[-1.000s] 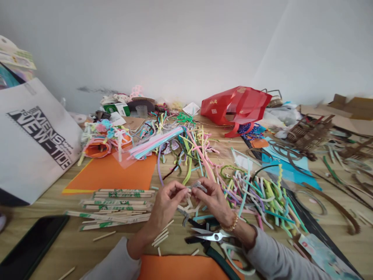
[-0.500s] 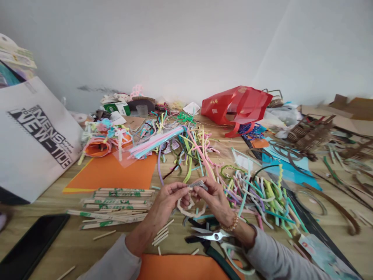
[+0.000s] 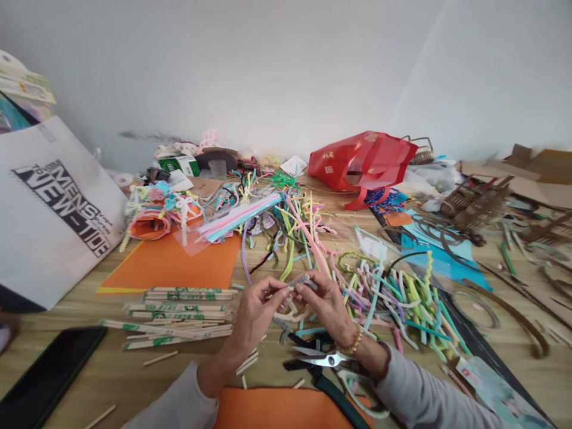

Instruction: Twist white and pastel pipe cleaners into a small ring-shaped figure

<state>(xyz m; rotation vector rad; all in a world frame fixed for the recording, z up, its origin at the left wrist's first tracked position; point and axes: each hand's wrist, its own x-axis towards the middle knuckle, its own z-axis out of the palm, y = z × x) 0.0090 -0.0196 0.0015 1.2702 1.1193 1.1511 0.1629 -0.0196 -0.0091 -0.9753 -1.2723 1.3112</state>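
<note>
Your L hand (image 3: 254,311) & R hand (image 3: 329,302) pinch a grey pipe cleaner (image 3: 301,280), grips closed; work it gently w/o crushing.

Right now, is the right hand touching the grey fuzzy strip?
Touching. The head view shows the right hand with the grey fuzzy strip pinched at its thumb and fingertips.

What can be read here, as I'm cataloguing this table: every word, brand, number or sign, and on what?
"NEW-TIDE": white bag.
"MENS": same bag.
"TO": same bag; smaller lettering there is blurred.
Too small or blurred: gold marks on the red bag, print on the green box, wrapped sticks and card.
</note>
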